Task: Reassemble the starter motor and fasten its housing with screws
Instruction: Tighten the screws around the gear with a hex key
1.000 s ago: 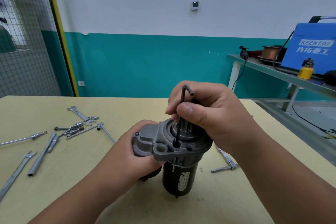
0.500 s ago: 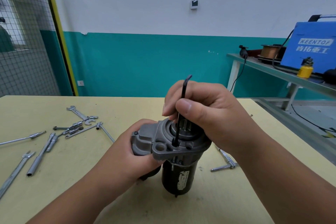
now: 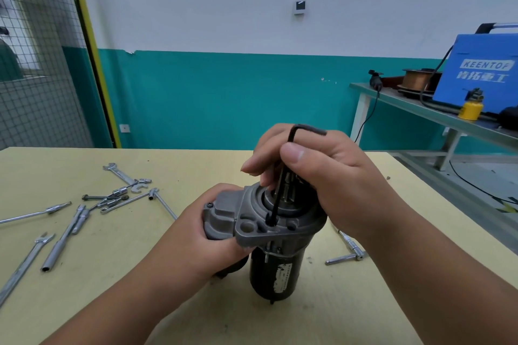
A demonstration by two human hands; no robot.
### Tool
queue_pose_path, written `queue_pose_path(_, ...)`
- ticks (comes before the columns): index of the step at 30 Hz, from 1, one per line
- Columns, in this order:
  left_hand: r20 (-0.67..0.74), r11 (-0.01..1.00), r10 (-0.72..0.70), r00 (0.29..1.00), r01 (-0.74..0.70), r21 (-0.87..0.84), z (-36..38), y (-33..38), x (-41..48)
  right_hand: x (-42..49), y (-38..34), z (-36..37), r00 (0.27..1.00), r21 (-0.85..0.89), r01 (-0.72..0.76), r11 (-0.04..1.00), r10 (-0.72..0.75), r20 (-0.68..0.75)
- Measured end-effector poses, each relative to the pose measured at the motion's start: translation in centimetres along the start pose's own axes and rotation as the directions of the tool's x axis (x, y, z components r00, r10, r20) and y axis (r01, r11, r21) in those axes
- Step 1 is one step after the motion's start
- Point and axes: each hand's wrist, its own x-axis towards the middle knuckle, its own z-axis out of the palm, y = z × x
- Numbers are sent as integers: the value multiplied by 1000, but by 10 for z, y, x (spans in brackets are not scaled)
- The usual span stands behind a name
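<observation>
The starter motor (image 3: 276, 269) stands upright on the yellow table (image 3: 112, 274), black body below and grey cast housing (image 3: 252, 225) on top. My left hand (image 3: 207, 235) grips the housing's left side. My right hand (image 3: 322, 176) pinches a black hex key (image 3: 283, 182) between thumb and fingers. The key stands nearly upright with its tip in a screw on the housing's front face, and its short arm points right above my knuckles. A small black screw head (image 3: 209, 205) shows at the housing's top left.
Several wrenches and socket drivers (image 3: 112, 196) lie scattered on the table's left half. A T-handle tool (image 3: 347, 252) lies right of the motor. A side bench at right carries a blue welder (image 3: 482, 75), a wire spool and a yellow can. A mesh fence stands at left.
My right hand has turned the hex key: its short arm swung round and now points right. The motor and my left hand stay in place.
</observation>
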Motion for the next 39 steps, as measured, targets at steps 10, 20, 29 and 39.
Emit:
queue_pose_path(10, -14, 1000, -8, 1000, 8, 6, 1, 2, 0, -1, 2, -1, 1000, 5, -4, 1000, 4, 14)
queue_pose_path(20, 7, 1000, 5, 1000, -5, -16, 2, 3, 0, 1, 0, 6, 1000, -38, -15, 999, 15, -21)
queue_pose_path(29, -24, 1000, 10, 1000, -10, 11, 4, 5, 0, 0, 0, 4, 999, -72, -28, 997, 26, -30)
queue_pose_path(39, -1, 1000, 17, 1000, -17, 26, 4, 7, 0, 1, 0, 1, 999, -51, 38, 998, -37, 33)
